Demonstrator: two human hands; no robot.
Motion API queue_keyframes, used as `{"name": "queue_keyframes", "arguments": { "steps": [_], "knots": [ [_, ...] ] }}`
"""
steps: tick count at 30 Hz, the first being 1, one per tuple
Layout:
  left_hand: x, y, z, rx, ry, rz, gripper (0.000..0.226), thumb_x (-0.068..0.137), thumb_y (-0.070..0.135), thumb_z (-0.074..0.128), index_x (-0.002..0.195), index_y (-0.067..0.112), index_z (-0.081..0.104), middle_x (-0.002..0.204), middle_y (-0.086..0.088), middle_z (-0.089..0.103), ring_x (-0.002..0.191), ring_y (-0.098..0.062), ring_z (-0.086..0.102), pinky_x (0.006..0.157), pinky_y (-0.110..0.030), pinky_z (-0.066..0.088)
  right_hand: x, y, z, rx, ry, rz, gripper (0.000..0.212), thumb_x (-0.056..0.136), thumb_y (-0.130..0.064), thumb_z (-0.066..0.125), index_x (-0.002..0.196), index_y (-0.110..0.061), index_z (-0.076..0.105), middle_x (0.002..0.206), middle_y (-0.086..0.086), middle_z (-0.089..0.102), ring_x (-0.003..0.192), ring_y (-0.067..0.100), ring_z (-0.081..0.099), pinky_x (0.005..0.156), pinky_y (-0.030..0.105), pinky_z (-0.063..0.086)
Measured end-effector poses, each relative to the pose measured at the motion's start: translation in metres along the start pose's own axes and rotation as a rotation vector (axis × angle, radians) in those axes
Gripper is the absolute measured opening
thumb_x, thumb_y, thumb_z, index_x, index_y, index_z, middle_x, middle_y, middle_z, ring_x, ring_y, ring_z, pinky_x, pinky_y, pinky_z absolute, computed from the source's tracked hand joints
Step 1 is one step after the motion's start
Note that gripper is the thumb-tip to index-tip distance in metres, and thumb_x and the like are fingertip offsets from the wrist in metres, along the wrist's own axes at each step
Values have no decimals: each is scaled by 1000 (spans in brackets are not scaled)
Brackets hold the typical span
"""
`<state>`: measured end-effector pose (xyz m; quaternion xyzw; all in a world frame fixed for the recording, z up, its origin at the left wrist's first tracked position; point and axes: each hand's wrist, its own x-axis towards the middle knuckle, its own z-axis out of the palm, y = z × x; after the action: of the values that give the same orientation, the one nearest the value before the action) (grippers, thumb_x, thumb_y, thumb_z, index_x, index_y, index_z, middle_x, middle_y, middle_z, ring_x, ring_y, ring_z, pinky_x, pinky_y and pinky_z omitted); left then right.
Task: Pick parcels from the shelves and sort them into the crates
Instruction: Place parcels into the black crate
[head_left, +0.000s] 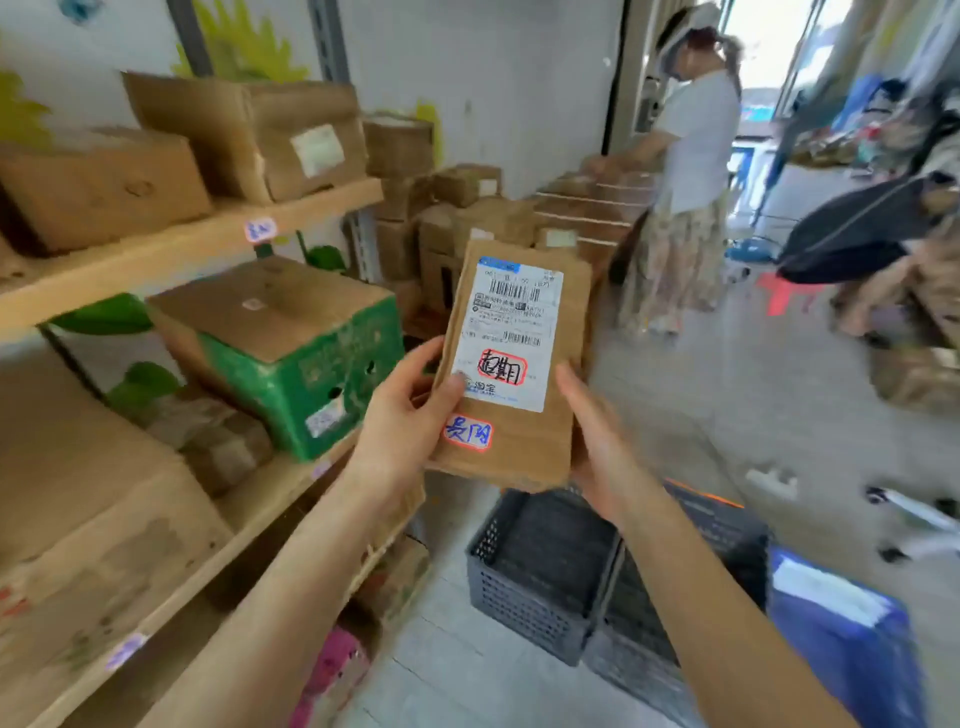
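- Head cam: I've got a flat brown parcel (519, 457) up in front of me, label (511, 338) side facing me, top leaning a bit right.
- My left hand (405, 415) pinches its lower left edge, thumb pressed on the label's bottom corner, fingers tucked behind.
- My right hand (592, 431) grips the lower right edge, thumb lying up along the front. The other fingers go behind, so I can't see them.
- So the parcel sits between the two hands, most of it sticking up above them.
- A small sticker (467, 432) with blue writing sits below the label.
- On the floor under the parcel is a grey crate (540, 587), with a dark crate (727, 530) touching its right side and a blue bin (857, 649) further right.
- The shelves (156, 260) on my left are loaded with boxes, and a green box (311, 364) is just beside my left hand.
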<state>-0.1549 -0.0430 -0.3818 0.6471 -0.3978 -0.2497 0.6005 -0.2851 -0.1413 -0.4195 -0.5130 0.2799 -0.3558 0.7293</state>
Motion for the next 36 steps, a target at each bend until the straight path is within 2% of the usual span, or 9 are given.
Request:
{"name": "queue_keyframes", "arguments": {
  "steps": [4,8,12,15,22,26,28,32,36],
  "knots": [
    [9,-56,88,-21,-189,-144,40,89,19,61,127,21,51,108,-7,66,91,-20,65,83,-35,55,-15,34,-90,51,284,114,44,79,-46,59,112,-18,65,109,4,71,104,25,66,94,45,50],
    [17,-108,185,-41,-351,-306,14,91,14,57,102,21,51,90,6,63,75,-5,62,61,-13,53,-19,64,-185,64,512,233,32,89,-35,56,110,-12,65,103,9,73,97,29,68,91,48,51],
    [37,-173,285,29,-433,-442,13,91,20,57,100,13,51,100,-8,66,80,-14,65,78,-34,55,1,96,-285,0,681,318,17,93,-28,53,87,-17,65,75,-1,74,64,11,70,62,30,57],
    [60,-221,354,37,-467,-573,13,92,18,55,101,12,50,98,-7,64,81,-14,65,76,-33,55,34,126,-358,-58,700,416,20,95,-26,48,86,-17,63,80,1,70,62,9,68,50,20,53],
    [107,-378,478,137,-495,-839,46,94,23,51,138,18,39,124,-3,59,106,-22,62,93,-40,51,129,240,-497,-111,732,676,22,99,-25,42,85,-19,58,87,1,66,72,11,62,55,22,50],
    [123,-504,534,199,-398,-1036,36,89,30,58,121,16,47,118,-6,61,102,-28,61,85,-42,50,182,353,-567,-153,763,778,22,99,-29,40,91,-17,57,97,5,63,87,20,60,82,40,52],
    [126,-579,560,199,-275,-1160,64,77,43,66,120,-2,51,116,-19,63,106,-39,60,88,-50,49,207,414,-599,-156,787,813,21,99,-30,39,98,-17,55,104,6,62,96,23,59,94,44,49],
    [139,-712,603,61,-94,-1273,44,78,33,71,97,-3,53,105,-22,66,97,-35,65,91,-48,52,254,532,-655,-207,797,832,26,98,-32,39,107,-14,56,117,6,61,102,24,56,92,40,46],
    [154,-807,631,63,6,-1242,60,78,36,71,116,-7,52,114,-20,63,102,-35,63,91,-45,52,291,619,-689,-206,785,801,35,98,-29,40,120,-5,54,119,10,61,101,26,57,92,41,47]
  ]
}}
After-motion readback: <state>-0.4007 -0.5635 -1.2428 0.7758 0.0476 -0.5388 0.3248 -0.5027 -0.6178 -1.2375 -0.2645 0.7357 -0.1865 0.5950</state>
